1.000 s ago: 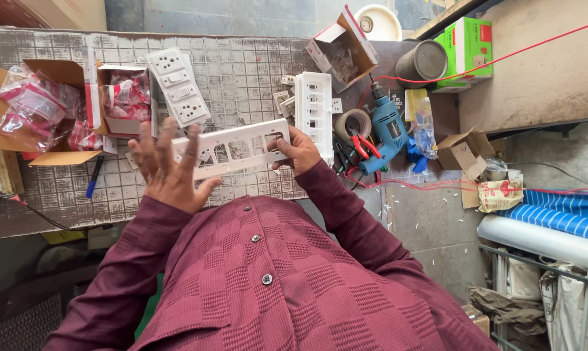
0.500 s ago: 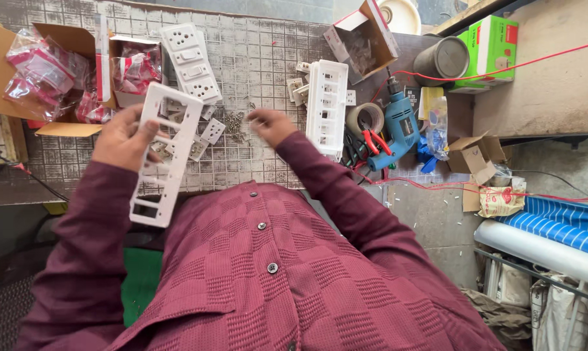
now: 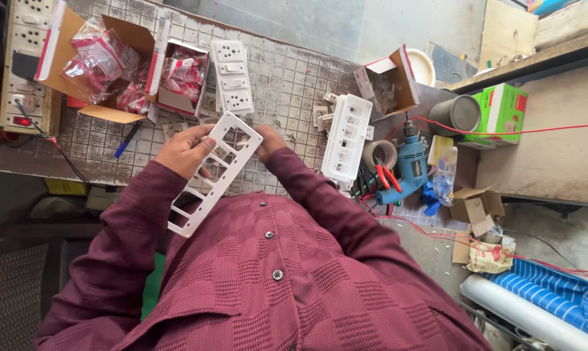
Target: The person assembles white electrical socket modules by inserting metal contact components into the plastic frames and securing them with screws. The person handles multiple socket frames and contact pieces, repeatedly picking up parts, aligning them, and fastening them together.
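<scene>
Here, against my maroon shirt, my left hand (image 3: 185,151) and right hand (image 3: 268,140) both grip the long white switch-plate frame (image 3: 213,174), tilted above the table (image 3: 287,78); beyond lie a white socket strip (image 3: 233,77) and a blue drill (image 3: 408,170).

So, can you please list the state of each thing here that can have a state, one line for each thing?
left hand: gripping the white frame.
right hand: touching the frame's upper end.
white frame: held tilted, openings empty.
left cardboard box: open, filled with red packets.
small box: open, flaps up.
blue drill: lying on the table.
red pliers: lying beside the drill.
green box: shut.
</scene>
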